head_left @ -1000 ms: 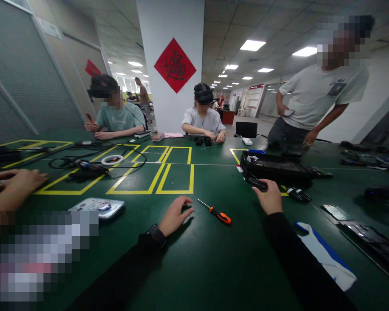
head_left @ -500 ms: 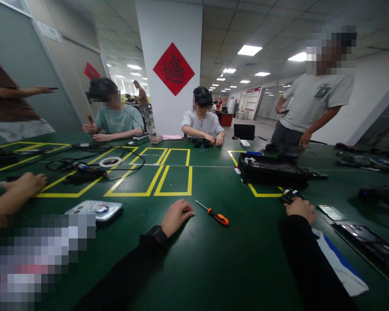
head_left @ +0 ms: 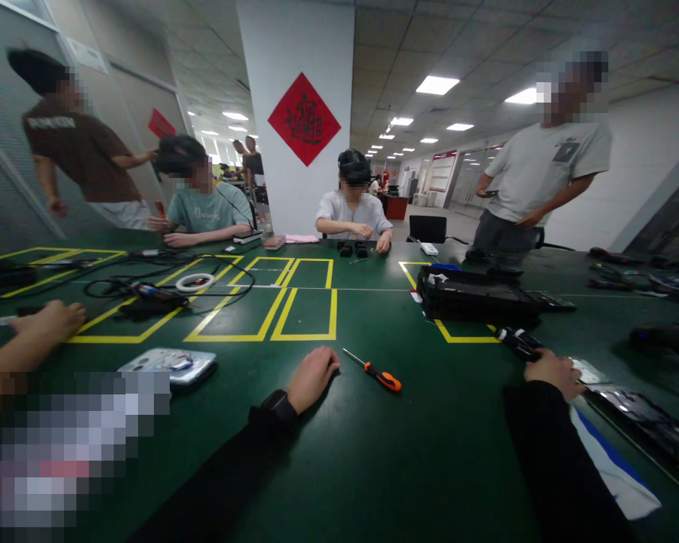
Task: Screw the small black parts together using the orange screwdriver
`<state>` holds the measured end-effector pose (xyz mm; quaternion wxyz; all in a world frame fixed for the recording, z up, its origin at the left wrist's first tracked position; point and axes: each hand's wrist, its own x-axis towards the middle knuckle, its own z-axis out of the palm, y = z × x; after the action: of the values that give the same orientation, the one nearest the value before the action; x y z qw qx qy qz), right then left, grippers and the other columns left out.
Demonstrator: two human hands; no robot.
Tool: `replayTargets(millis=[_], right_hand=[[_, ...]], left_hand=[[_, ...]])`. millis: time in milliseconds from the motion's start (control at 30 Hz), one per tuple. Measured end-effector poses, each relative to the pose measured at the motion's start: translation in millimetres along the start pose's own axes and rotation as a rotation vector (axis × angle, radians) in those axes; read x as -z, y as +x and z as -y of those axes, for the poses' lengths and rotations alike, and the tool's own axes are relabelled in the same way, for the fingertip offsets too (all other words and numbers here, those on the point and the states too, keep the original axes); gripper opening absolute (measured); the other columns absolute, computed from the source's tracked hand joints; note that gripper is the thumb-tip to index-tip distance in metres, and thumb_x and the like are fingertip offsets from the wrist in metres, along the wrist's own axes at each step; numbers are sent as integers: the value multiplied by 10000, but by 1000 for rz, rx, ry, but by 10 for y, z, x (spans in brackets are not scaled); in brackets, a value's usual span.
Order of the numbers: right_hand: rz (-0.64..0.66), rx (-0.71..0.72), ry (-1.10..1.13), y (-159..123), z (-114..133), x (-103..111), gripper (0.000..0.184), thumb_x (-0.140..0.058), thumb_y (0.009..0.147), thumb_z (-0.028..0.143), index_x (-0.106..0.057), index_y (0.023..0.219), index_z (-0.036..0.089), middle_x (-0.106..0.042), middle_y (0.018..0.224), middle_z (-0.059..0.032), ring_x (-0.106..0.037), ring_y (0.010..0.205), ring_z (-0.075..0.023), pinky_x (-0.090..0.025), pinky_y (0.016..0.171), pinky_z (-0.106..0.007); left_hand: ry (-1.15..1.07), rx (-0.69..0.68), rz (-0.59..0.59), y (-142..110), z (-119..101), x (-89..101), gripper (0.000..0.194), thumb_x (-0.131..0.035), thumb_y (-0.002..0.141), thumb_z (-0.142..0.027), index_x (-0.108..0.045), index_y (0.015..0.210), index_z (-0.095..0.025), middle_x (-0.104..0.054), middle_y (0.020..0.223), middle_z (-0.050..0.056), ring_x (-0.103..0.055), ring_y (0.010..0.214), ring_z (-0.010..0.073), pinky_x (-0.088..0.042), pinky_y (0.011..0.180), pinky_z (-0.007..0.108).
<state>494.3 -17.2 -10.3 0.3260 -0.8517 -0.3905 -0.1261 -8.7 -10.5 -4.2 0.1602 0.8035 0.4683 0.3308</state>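
Screwdriver (head_left: 375, 372) just right of my left hand (head_left: 314, 377), the nearer one.
Tip lies beside my curled fingers, handle slanting rightward, towards me; anything held, I cannot tell. My right hand (head_left: 554, 373) is at black cylindrical parts (head_left: 517, 342), grasp hidden.

left hand (head_left: 315, 377): fingers curled inward | right hand (head_left: 553, 373): back uppermost | forearms (head_left: 226, 460): extended, well apart

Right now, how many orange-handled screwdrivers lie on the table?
1 visible: the screwdriver just right of the left hand. Others may be hidden behind things.
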Motion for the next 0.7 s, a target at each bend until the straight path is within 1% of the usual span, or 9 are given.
replayTargets(millis=[100,167,233,333,367,433,567,633,700], right_hand=[[-33,-126,-79,16,-44,-39,385,-521,663,245,-602,1037,200,-479,1046,-240,-394,1031,-444,-267,702,-597],[-56,-143,-105,26,-17,-14,404,-542,655,241,-595,1055,210,-483,1073,-222,-404,1026,-426,-292,716,-573],[-145,-121,-115,24,109,73,403,-560,655,222,-595,1055,196,-474,1107,-226,-395,1039,-413,-307,739,-552],[-313,61,11,-83,556,293,367,-551,699,206,-583,1063,172,-485,1112,-203,-389,1069,-367,-324,803,-508],[-296,186,105,-176,770,371,342,-537,727,217,-578,1064,171,-506,1083,-178,-416,1051,-334,-334,822,-484],[-131,427,343,-475,1245,503,255,-516,774,240,-590,1006,165,-558,981,-124,-497,940,-258,-382,813,-418],[487,890,680,-1353,2052,598,184,-514,820,280,-604,954,192,-599,896,-51,-552,812,-176,-449,715,-312],[593,948,759,-1718,2260,571,165,-536,815,273,-610,939,192,-605,861,-43,-559,781,-163,-451,704,-298],[623,949,795,-1929,2343,520,137,-549,813,262,-613,907,187,-606,814,-36,-563,745,-154,-452,682,-285]], left_hand=[[-106,31,-33,0,5,6,153,-440,835,-276,-537,791,-167,-566,740,22,-511,693,150,-392,649,265],[-181,46,-48,1,-4,17,155,-459,825,-288,-547,792,-166,-577,712,10,-520,657,140,-394,626,255],[-262,62,-57,5,-25,23,151,-491,807,-296,-564,807,-163,-600,725,10,-540,657,139,-408,633,256],[-435,91,-61,10,-82,9,164,-519,791,-304,-571,844,-158,-631,806,31,-585,735,152,-442,702,278],[-504,100,-63,8,-110,-1,171,-524,789,-306,-566,858,-156,-635,828,38,-597,767,156,-449,728,287],[-635,120,-70,-5,-181,-25,188,-542,778,-304,-547,891,-153,-635,841,43,-614,790,161,-463,744,295],[-772,139,-41,-62,-353,-55,197,-532,790,-294,-507,933,-160,-632,831,39,-623,817,163,-467,762,303],[-796,124,-23,-89,-422,-59,204,-537,790,-292,-490,937,-159,-626,832,38,-617,809,158,-467,765,305],[-794,108,-19,-106,-462,-62,203,-544,788,-297,-484,922,-156,-619,823,37,-609,793,154,-464,759,304]])
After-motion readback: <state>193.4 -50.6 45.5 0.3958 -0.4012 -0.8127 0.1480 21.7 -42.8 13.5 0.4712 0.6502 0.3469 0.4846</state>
